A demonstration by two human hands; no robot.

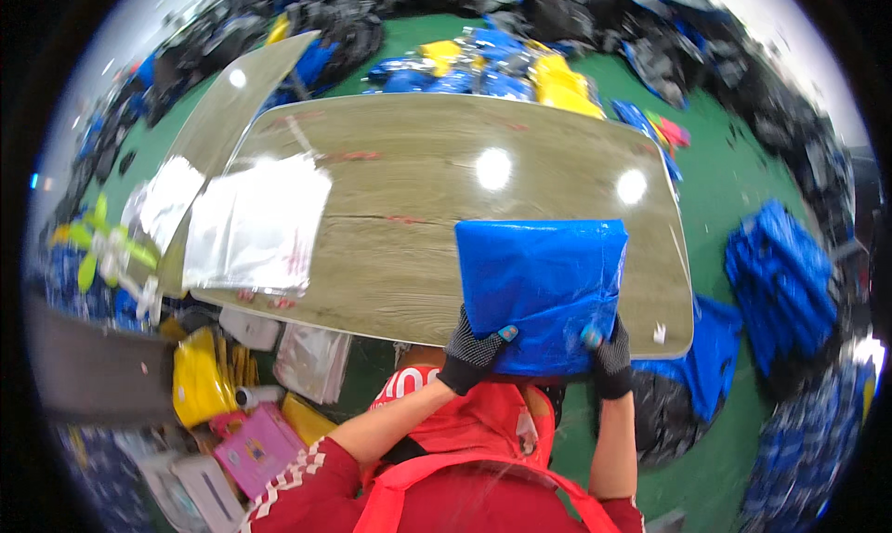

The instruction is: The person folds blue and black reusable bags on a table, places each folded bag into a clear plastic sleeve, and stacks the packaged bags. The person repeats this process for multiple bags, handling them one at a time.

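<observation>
both gloved hands, left hand (476,352) and right hand (609,358), grip the near edge of the blue bag (544,287), which lies away from them on the table (400,245).

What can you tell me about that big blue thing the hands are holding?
The blue package is a flat, roughly square bundle wrapped in shiny, crinkled plastic film. It lies at the near edge of the wooden table, its lower end overhanging toward the person. The gloved left hand grips its lower left corner, and the gloved right hand grips its lower right.
</observation>
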